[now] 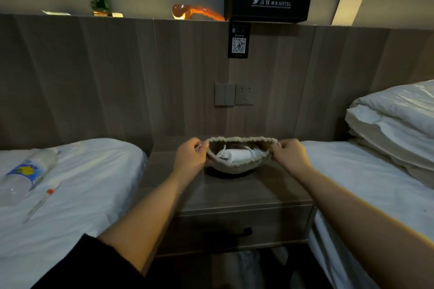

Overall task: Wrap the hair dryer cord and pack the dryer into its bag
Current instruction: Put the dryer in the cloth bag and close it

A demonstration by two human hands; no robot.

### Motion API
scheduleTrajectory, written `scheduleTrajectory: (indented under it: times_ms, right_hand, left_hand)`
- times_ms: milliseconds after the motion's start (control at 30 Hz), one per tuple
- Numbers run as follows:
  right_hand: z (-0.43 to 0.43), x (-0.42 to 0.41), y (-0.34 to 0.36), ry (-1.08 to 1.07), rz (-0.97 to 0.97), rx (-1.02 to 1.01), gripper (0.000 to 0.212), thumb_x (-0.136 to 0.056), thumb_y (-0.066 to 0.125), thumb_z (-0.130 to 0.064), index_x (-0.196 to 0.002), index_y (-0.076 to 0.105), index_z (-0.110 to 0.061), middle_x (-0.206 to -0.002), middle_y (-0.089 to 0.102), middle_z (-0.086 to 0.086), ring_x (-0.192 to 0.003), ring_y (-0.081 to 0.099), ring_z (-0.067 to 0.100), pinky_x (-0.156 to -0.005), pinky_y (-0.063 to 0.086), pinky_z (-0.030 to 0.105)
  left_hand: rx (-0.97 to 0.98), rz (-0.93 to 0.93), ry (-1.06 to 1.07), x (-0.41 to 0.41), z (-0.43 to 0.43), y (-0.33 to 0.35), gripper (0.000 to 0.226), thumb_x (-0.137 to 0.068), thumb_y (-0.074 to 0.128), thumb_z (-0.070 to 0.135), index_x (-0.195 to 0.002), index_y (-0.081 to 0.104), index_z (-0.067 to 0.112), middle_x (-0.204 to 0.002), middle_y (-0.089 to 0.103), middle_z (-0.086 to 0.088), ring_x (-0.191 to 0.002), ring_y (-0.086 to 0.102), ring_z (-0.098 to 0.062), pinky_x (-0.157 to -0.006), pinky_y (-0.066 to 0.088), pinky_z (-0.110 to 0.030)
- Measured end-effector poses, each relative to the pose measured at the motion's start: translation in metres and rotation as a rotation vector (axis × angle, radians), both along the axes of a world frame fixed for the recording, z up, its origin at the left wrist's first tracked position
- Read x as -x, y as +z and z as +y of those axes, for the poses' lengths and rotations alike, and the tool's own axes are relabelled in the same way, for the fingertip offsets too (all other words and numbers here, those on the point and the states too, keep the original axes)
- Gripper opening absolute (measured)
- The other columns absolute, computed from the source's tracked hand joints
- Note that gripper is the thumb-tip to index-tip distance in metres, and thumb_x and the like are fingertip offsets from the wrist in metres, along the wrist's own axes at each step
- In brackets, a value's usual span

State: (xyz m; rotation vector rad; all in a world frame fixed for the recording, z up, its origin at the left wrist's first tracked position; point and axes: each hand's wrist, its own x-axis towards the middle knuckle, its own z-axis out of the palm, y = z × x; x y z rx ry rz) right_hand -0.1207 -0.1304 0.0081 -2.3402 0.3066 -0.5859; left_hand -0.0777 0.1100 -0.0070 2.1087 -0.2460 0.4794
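A beige cloth drawstring bag (232, 168) sits on the bedside table (225, 195), its mouth held wide. Inside lies the white hair dryer (238, 154) with loops of white cord (254, 151) beside it. My left hand (190, 159) pinches the bag's left rim and drawstring. My right hand (290, 156) pinches the right rim. Both hands pull the opening apart.
A bed with a water bottle (28, 171) and a pen (41, 202) lies on the left. Another bed with stacked pillows (394, 119) is on the right. Wall switches and a socket (234, 94) sit above the table. A black hotel box (267, 3) stands on the headboard ledge.
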Motion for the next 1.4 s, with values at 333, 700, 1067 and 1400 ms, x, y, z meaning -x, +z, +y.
scheduleTrajectory:
  times_ms: [333, 700, 1067, 1400]
  right_hand:
    - [-0.005, -0.016, 0.116, 0.054, -0.115, -0.204, 0.036, -0.086, 0.049, -0.02, -0.072, 0.069, 0.007, -0.075, 0.072, 0.023, -0.073, 0.068, 0.035, -0.074, 0.056, 0.043]
    - [-0.02, -0.019, 0.142, 0.263, -0.074, -0.614, 0.034, -0.095, 0.048, -0.025, -0.068, 0.057, -0.008, -0.06, 0.062, 0.01, -0.052, 0.059, 0.019, -0.061, 0.049, 0.032]
    - [-0.036, -0.02, 0.127, -0.248, -0.321, -0.451, 0.034, -0.096, 0.044, -0.026, -0.076, 0.063, -0.006, -0.079, 0.064, 0.016, -0.071, 0.059, 0.026, -0.065, 0.047, 0.034]
    - [0.027, -0.019, 0.134, 0.103, -0.175, 0.559, 0.043, -0.088, 0.051, -0.025, -0.128, 0.051, -0.011, -0.139, 0.047, 0.015, -0.132, 0.036, 0.034, -0.107, 0.03, 0.048]
  left_hand:
    - [0.566, 0.064, -0.097, -0.034, -0.011, 0.095, 0.031, -0.094, 0.05, 0.017, -0.063, 0.051, 0.012, -0.055, 0.051, -0.008, -0.029, 0.049, -0.001, -0.037, 0.045, -0.018]
    - [0.725, 0.226, -0.171, -0.048, -0.022, 0.125, 0.032, -0.096, 0.047, 0.018, -0.066, 0.051, 0.008, -0.059, 0.049, -0.011, -0.029, 0.051, -0.006, -0.033, 0.046, -0.019]
    - [1.01, 0.326, -0.255, -0.033, 0.001, 0.125, 0.023, -0.101, 0.03, 0.021, -0.099, 0.043, 0.003, -0.076, 0.055, -0.018, -0.05, 0.067, -0.023, -0.055, 0.058, -0.037]
    - [1.079, 0.441, -0.357, -0.013, -0.01, 0.132, 0.022, -0.102, 0.028, 0.021, -0.117, 0.035, 0.007, -0.084, 0.058, -0.021, -0.112, 0.057, -0.044, -0.081, 0.051, -0.049]
